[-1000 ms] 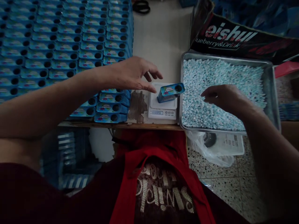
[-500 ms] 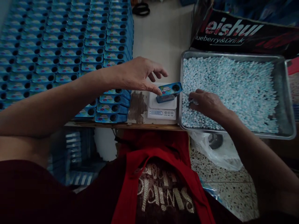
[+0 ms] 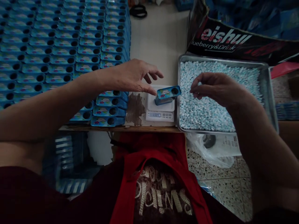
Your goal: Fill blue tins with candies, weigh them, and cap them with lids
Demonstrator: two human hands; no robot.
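A blue box with a dark round hole in its top stands on a small white scale, whose display is lit. My left hand hovers at the box's left side, fingers apart, thumb tip close to it; whether it touches is unclear. Above the metal tray of small pale blue and white candies, my right hand is pinched on a few of these candies, a pale blue one showing between the fingers.
Rows of similar blue boxes cover the left of the table. Behind the tray stands a black carton holding blue items. Black-handled scissors lie at the back. A clear plastic bag hangs below the table edge.
My right hand has risen out of the candies with its fingers pinched. My left hand stays beside the box on the scale. The view has shifted slightly.
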